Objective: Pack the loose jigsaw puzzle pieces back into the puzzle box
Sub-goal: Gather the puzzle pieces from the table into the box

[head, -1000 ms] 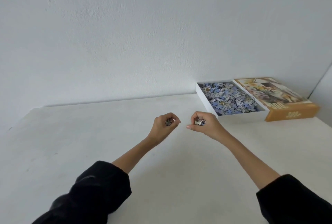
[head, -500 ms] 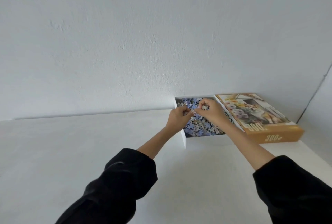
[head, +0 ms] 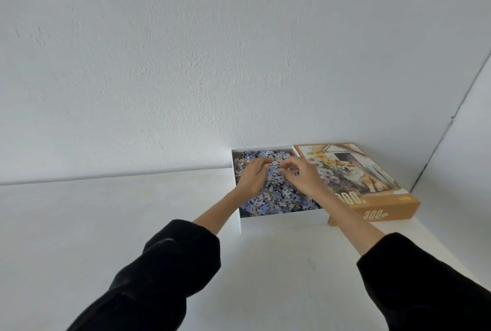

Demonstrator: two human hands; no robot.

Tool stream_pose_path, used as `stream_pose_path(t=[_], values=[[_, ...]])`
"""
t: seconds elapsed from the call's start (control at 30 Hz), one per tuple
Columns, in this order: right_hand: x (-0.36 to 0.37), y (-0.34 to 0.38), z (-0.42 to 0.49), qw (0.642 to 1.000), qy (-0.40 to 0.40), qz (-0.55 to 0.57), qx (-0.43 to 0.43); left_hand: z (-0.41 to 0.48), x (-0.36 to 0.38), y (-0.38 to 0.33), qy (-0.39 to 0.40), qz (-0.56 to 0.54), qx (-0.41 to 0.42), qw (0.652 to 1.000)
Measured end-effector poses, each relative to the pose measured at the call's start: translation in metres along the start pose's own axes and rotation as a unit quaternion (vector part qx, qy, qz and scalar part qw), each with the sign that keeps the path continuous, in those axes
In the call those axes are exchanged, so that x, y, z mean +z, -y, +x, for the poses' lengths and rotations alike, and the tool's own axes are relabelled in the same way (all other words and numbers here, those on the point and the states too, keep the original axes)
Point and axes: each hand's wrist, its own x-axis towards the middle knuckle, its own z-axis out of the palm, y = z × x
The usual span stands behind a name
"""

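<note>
Directly over the open white cardboard puzzle box [head: 281, 220] hang the left hand [head: 253, 177], curled, hold unclear, and the right hand [head: 303, 178], pinching small jigsaw pieces [head: 291, 170]

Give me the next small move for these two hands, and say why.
Probably open both hands fully and let anything in them drop. The left hand and right hand are above the puzzle pieces piled in the open white box, fingers curled, so a release should land inside. Whether they hold pieces is hidden.
</note>
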Motion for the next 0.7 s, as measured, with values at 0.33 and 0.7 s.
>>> stream_pose_path(t=[0.33,0.7], values=[[0.006,-0.022,-0.009,0.992,0.020,-0.122,-0.040,-0.005,0.005,0.019,-0.063,-0.013,0.047,0.997],[0.011,-0.045,0.004,0.962,0.021,-0.270,0.038,0.001,0.003,0.041,-0.036,0.201,-0.083,0.975]])
